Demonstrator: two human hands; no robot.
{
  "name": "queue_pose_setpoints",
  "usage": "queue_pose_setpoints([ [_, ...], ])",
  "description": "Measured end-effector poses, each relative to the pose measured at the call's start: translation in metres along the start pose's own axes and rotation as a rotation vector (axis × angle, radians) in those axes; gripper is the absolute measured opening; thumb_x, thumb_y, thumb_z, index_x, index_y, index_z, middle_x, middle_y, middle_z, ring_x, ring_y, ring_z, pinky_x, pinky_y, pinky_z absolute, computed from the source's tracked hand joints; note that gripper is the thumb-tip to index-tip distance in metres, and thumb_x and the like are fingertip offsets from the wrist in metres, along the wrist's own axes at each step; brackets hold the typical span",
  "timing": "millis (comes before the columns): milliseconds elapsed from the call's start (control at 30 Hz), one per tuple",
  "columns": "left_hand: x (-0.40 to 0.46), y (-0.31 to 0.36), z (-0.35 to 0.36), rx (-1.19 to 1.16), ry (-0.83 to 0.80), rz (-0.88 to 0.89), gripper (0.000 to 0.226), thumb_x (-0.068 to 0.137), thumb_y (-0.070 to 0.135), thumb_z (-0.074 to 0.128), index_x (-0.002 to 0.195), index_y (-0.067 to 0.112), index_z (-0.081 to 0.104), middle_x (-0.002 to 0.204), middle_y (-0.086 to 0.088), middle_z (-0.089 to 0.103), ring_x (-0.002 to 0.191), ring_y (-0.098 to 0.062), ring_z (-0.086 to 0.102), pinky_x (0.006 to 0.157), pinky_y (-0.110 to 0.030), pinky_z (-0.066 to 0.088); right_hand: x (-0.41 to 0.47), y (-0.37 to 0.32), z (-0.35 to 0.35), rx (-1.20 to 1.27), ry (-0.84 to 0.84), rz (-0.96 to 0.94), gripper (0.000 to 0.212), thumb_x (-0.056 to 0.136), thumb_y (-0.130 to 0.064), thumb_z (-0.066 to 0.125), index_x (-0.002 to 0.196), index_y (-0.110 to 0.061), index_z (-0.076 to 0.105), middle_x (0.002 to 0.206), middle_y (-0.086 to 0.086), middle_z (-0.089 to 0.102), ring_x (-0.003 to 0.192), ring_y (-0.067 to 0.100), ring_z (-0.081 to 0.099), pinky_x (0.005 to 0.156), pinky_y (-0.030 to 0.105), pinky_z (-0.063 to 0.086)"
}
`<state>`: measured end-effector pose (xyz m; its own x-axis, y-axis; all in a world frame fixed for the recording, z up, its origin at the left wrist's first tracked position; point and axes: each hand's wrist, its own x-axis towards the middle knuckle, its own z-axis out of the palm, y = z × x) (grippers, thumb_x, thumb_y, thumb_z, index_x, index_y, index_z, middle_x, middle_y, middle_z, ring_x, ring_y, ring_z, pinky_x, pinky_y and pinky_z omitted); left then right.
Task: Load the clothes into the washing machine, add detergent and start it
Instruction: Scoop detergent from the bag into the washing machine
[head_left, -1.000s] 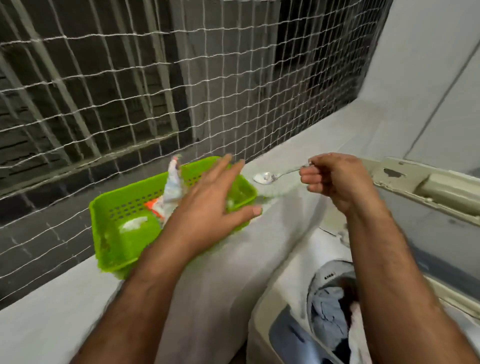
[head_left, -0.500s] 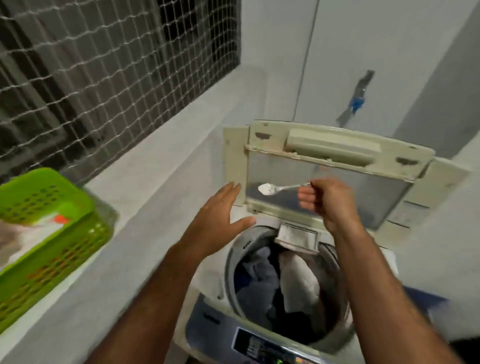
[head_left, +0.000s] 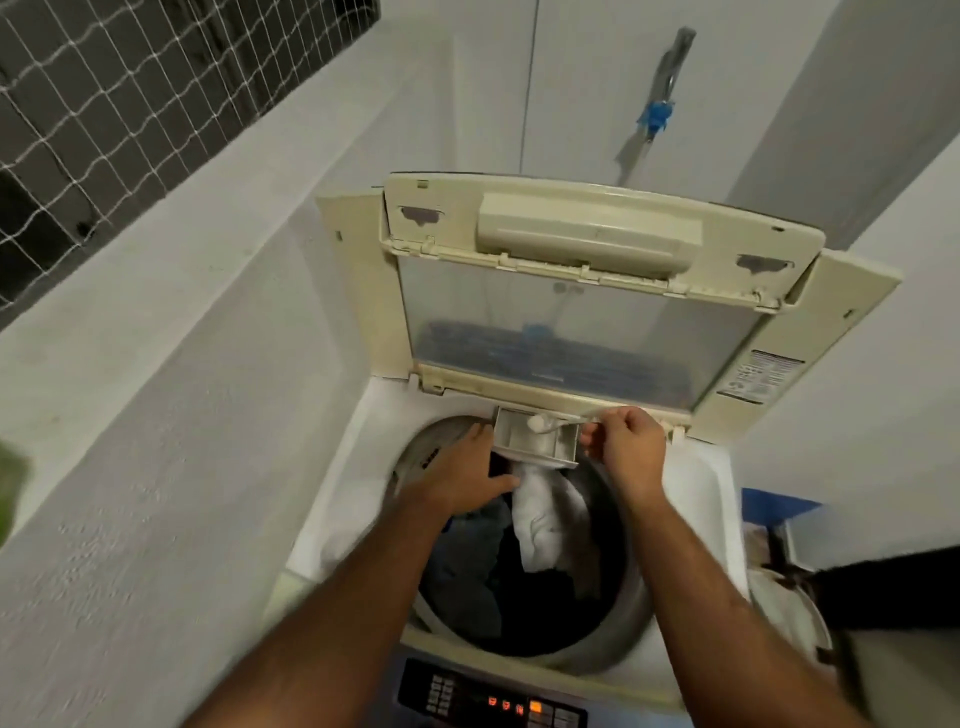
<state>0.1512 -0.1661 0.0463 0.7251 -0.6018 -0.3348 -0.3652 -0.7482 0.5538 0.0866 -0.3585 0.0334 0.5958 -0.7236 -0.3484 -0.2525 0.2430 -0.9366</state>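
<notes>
Both hands work at the back rim of the washer (head_left: 343, 519). The right hand (head_left: 626, 449) has its grip closed round the handle of a spoon (head_left: 553, 425), fingers curled and pinching it, with the bowl of the spoon pointing left over the drawer (head_left: 535, 441). A heap of white powder sits in the bowl, just above the drawer's open tray; whether the spoon touches the tray cannot be told. The left hand (head_left: 462, 475) lies flat with straight fingers, grip slack and holding nothing, its fingertips at the left edge of the drawer and its thumb stretched toward the clothes (head_left: 540, 514). The drawer juts out from under the raised lid (head_left: 571, 291), over the far edge of the drum. Inside the drum lie a white garment, grey cloth and dark items. The lid stands upright against the wall, its clear pane facing the camera. At the near edge, the panel (head_left: 493, 701) shows orange lit digits. A netted window (head_left: 130, 93) runs along the left above a grey ledge (head_left: 182, 270). A blue-tagged tap (head_left: 660, 104) hangs on the wall behind the lid.
</notes>
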Motion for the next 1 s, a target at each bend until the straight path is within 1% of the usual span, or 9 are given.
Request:
queue_pose_setpoints([
  [67,0.008,-0.006,0.010,0.004,-0.063,-0.032,0.072,0.083,0.049,0.064,0.139,0.013,0.037,0.140,-0.009,0.042,0.124,-0.026,0.047,0.100,-0.038,0.041,0.002,0.014,0.005,-0.234,0.016,-0.096,0.020,0.089,-0.009,0.049,0.073,-0.014,0.062,0.064,0.005,0.069,0.062,0.023,0.067,0.065,0.040,0.056],
  [133,0.013,-0.012,0.019,0.010,-0.115,-0.063,0.078,0.085,0.047,0.063,0.147,0.014,0.028,0.149,-0.008,0.033,0.132,-0.028,0.041,0.104,-0.038,0.037,0.000,0.023,0.010,-0.462,0.023,-0.223,0.018,0.092,-0.014,0.052,0.078,-0.014,0.063,0.070,0.004,0.070,0.068,0.023,0.067,0.070,0.039,0.056],
  [267,0.018,-0.022,0.032,-0.013,-0.146,-0.110,0.091,0.083,0.050,0.064,0.152,0.016,0.015,0.159,-0.008,0.020,0.142,-0.028,0.030,0.111,-0.042,0.035,-0.007,0.035,0.017,-0.722,-0.101,-0.485,0.016,0.096,-0.017,0.053,0.090,-0.013,0.067,0.080,0.006,0.072,0.073,0.026,0.067,0.068,0.032,0.053],
  [400,0.021,-0.027,0.040,-0.055,-0.167,-0.109,0.094,0.087,0.045,0.060,0.154,0.013,0.002,0.162,-0.007,0.004,0.148,-0.024,0.012,0.119,-0.038,0.020,-0.014,0.037,0.018,-0.830,-0.142,-0.781,0.013,0.093,-0.011,0.058,0.094,-0.010,0.071,0.077,0.006,0.072,0.066,0.024,0.066,0.061,0.027,0.048],
  [567,0.026,-0.028,0.044,-0.054,-0.181,-0.103,0.099,0.085,0.048,0.062,0.154,0.012,0.000,0.162,-0.008,0.001,0.149,-0.024,0.009,0.120,-0.040,0.019,-0.017,0.038,0.013,-0.926,-0.132,-0.817,0.013,0.090,-0.007,0.061,0.094,-0.012,0.072,0.075,0.006,0.072,0.064,0.025,0.066,0.060,0.025,0.046],
  [667,0.022,-0.026,0.040,-0.031,-0.159,-0.098,0.100,0.085,0.051,0.061,0.154,0.014,-0.001,0.163,-0.007,-0.002,0.148,-0.027,0.011,0.118,-0.042,0.022,-0.021,0.029,0.011,-0.839,-0.048,-0.753,0.012,0.093,-0.010,0.060,0.095,-0.011,0.072,0.078,0.003,0.072,0.065,0.020,0.065,0.062,0.019,0.041],
  [767,0.010,-0.022,0.029,-0.052,-0.098,-0.073,0.095,0.089,0.049,0.059,0.154,0.012,0.000,0.162,-0.007,-0.005,0.149,-0.024,0.006,0.119,-0.037,0.016,-0.032,0.011,0.011,-0.604,0.048,-0.562,0.016,0.095,-0.012,0.056,0.087,-0.013,0.069,0.075,0.002,0.069,0.066,0.017,0.061,0.060,0.010,0.040],
  [900,-0.025,-0.013,-0.001,-0.059,0.082,-0.018,0.089,0.090,0.047,0.058,0.154,0.013,0.006,0.162,-0.004,0.004,0.149,-0.019,0.010,0.118,-0.031,0.014,-0.054,-0.018,0.021,-0.096,0.050,-0.309,0.022,0.095,-0.013,0.053,0.076,-0.019,0.063,0.073,0.009,0.070,0.070,0.024,0.068,0.061,0.030,0.053],
  [1000,-0.066,-0.010,-0.031,-0.087,0.193,-0.007,0.084,0.092,0.047,0.056,0.154,0.018,0.007,0.163,0.001,0.004,0.148,-0.015,0.010,0.118,-0.030,0.014,-0.078,-0.043,0.034,0.095,-0.045,-0.218,0.017,0.097,-0.010,0.051,0.083,-0.011,0.062,0.076,0.012,0.070,0.066,0.020,0.068,0.052,0.027,0.051],
])
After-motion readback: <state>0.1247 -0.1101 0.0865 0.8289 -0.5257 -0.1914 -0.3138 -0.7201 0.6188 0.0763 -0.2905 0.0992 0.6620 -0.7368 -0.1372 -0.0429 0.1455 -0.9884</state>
